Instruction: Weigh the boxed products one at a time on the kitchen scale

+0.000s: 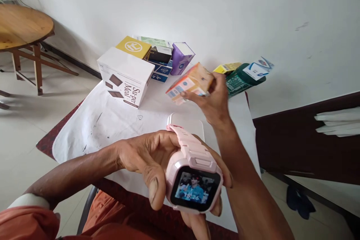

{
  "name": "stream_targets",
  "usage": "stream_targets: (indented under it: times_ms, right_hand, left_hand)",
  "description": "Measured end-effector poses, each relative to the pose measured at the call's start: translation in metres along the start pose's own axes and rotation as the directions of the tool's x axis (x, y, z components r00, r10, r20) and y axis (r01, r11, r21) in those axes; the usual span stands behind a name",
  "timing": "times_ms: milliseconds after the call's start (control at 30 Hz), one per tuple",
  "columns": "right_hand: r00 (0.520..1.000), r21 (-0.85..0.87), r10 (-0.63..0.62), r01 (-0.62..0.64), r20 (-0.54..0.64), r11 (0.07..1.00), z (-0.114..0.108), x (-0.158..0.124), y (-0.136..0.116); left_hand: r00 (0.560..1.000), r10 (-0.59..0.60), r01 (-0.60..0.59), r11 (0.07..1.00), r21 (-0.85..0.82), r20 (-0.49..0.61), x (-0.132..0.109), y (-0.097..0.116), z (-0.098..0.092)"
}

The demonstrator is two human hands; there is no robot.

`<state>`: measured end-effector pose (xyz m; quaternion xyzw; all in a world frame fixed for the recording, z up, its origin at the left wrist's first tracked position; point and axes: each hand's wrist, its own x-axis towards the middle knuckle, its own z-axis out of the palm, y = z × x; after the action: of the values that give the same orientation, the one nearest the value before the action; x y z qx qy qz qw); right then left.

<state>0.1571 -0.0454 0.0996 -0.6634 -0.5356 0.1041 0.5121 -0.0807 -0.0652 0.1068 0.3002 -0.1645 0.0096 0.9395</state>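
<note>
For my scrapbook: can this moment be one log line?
left grip: pink smartwatch, lit | right grip: orange-white box, tilted | table: Super Meal box, purple box

Soft, even light brightens the smooth white wall (180, 11), with a faint grey shadow at left. The blue-and-white paper carton (256, 70) is smeared by blur; the square pink plastic watch (194, 189) appears sharper, its screen glowing.

Can count two hands (153, 153) (215, 99), one watch (194, 187), two tables (24, 26) (92, 131) and, including partly hidden ones, at least eight boxes (192, 82) tbh.
</note>
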Motion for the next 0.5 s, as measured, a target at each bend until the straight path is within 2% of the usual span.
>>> stream_targets:
  times_ms: [100,200,333,500]
  right_hand:
    - [0.998,-0.048,0.069,-0.068,0.011,0.997,-0.044,-0.034,-0.027]
    - [0.987,-0.116,0.151,-0.144,0.056,0.983,-0.068,-0.076,-0.043]
    - [0.970,-0.174,0.218,-0.198,0.103,0.965,-0.070,-0.122,-0.036]
    - [0.966,-0.138,0.247,-0.235,0.076,0.962,-0.065,-0.139,-0.022]
  left_hand:
    - [0.999,0.023,-0.021,0.999,-0.041,0.046,0.001,-0.002,0.003]
    - [0.998,0.051,-0.049,0.997,-0.060,0.029,0.001,-0.006,0.005]
    - [1.000,0.023,-0.022,0.997,-0.075,0.016,0.002,-0.009,0.004]
    - [0.995,-0.024,0.038,0.988,-0.147,0.098,0.004,-0.006,0.005]
